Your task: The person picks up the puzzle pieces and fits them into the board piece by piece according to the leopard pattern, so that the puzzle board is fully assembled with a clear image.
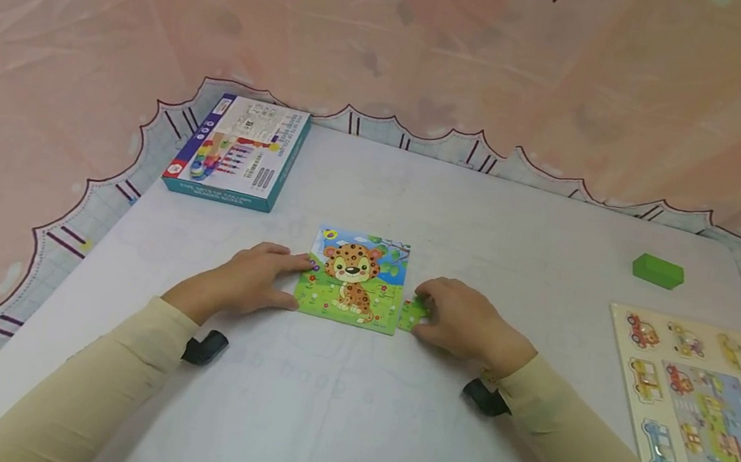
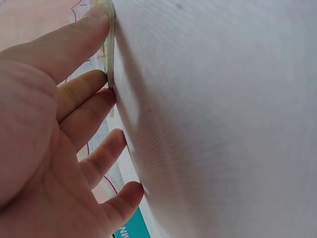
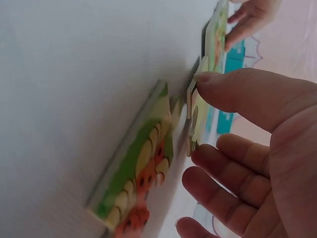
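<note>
A square leopard jigsaw puzzle (image 1: 351, 281) lies on the white table. My left hand (image 1: 252, 281) rests at its left edge; in the left wrist view its thumb (image 2: 74, 47) and two fingers touch the thin edge, and the others spread onto the cloth. Just off the puzzle's right edge, my right hand (image 1: 462, 320) pinches a small green puzzle piece (image 1: 410, 315) between thumb and fingers. The right wrist view shows this puzzle piece (image 3: 190, 99) edge-on by the thumb. Nearer that camera is a blurred green-and-orange piece (image 3: 119, 198), which I cannot make out in the head view.
A boxed set (image 1: 244, 153) with a teal side lies at the back left. To the far right are a green block (image 1: 658, 271) and a wooden vehicle puzzle board (image 1: 697, 433). Black wrist-worn devices (image 1: 206, 348) sit under both wrists.
</note>
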Available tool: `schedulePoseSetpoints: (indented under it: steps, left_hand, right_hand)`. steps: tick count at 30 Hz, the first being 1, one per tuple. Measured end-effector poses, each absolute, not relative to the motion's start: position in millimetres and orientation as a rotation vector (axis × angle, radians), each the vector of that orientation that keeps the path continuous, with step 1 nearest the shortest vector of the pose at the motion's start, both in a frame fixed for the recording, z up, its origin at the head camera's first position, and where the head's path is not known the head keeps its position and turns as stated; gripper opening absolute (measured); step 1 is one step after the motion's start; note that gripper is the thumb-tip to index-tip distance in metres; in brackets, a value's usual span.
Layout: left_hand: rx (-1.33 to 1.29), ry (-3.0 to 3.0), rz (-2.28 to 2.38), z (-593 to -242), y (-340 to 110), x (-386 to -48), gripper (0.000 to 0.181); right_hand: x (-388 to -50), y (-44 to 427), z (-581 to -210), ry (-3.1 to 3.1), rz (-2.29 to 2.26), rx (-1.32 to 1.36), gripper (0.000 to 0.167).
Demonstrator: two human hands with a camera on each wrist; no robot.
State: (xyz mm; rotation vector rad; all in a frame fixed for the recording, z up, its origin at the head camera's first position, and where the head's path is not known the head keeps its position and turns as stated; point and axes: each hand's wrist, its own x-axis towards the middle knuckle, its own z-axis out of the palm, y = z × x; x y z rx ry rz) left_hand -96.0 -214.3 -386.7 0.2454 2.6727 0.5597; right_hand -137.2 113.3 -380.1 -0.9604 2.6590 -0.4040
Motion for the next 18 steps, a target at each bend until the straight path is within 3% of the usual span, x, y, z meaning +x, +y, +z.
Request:
schedulePoseSetpoints:
  steps: [18]
  left_hand:
    - [0.268, 2.685, 0.552, -386.7, -214.0, -96.0, 0.068]
  right_hand:
    - [-135.9, 108.1, -371.3, 2.665, -0.515, -1.019, 0.045]
